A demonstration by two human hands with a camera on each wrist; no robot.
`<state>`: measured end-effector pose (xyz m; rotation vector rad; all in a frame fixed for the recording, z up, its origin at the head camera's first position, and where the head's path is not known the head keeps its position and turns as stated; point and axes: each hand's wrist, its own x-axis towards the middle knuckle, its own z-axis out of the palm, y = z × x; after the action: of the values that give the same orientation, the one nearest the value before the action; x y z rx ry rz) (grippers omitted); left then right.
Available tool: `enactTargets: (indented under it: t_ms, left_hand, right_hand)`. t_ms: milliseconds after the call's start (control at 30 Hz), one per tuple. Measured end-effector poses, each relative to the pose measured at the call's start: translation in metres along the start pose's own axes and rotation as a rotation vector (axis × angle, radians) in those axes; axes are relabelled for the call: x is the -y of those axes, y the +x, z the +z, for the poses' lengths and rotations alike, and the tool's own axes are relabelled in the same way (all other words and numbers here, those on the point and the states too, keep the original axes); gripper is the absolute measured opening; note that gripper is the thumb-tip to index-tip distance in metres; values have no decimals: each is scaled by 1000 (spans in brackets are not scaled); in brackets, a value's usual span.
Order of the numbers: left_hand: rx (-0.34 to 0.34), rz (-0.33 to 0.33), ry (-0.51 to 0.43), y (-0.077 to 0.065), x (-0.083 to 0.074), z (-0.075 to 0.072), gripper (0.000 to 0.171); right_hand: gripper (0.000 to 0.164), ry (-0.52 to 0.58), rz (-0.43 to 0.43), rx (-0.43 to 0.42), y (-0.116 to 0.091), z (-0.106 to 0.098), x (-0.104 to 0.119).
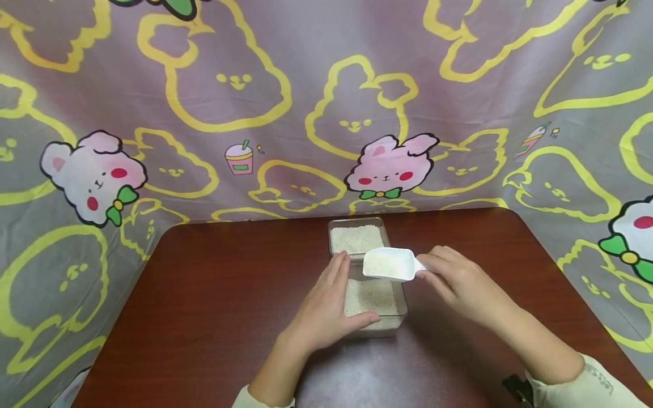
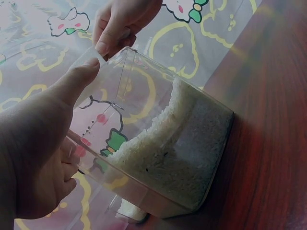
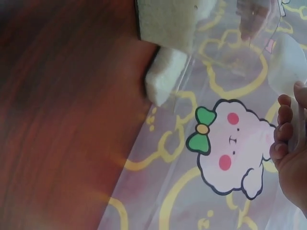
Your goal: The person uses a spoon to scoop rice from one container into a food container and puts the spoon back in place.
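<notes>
A clear plastic box (image 1: 374, 297) part full of white rice stands on the table, nearer the person. My left hand (image 1: 329, 309) rests along its left side, with the thumb over the near rim and the fingers stretched toward the far end. By its handle my right hand (image 1: 461, 280) grips a white scoop (image 1: 403, 263) above the far part of this box. A little rice (image 1: 382, 265) lies in the scoop. Directly behind stands a second clear box (image 1: 359, 238), also holding rice. In the right wrist view the fingers (image 3: 285, 129) curl round the scoop's handle.
The boxes stand on a dark red-brown wooden table (image 1: 229, 283). Behind and at both sides hangs a grey-pink curtain (image 1: 285, 68) printed with yellow outlines and rabbits. A small black object (image 1: 517, 390) shows beside the right sleeve.
</notes>
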<state>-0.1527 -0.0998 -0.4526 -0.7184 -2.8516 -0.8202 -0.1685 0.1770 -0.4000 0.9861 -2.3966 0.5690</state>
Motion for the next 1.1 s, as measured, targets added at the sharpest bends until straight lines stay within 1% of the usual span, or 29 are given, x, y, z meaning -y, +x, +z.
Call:
enactTargets:
  t_ms: [133, 300, 500, 667, 733, 867, 967, 1100]
  left_hand:
    - [2, 7, 13, 0, 2, -1, 113]
    - [11, 4, 25, 0, 3, -2, 114]
    - [22, -9, 15, 2, 3, -2, 114]
    - [27, -11, 8, 1, 2, -1, 115]
    - [23, -7, 12, 1, 2, -1, 115]
    - [15, -4, 24, 1, 2, -1, 115]
    - [13, 0, 31, 0, 2, -2, 115]
    - [12, 5, 39, 1, 2, -2, 115]
  right_hand:
    - [19, 7, 17, 1, 9, 0, -9]
    - [26, 13, 46, 12, 24, 7, -24]
    - [19, 11, 65, 17, 40, 25, -47]
    - [19, -50, 83, 70, 50, 44, -64]
    - [20, -79, 54, 82, 56, 51, -68]
    - [19, -160, -56, 82, 68, 62, -72]
    - [18, -257, -129, 103, 78, 67, -70]
    - [15, -409, -211, 167, 89, 69, -64]
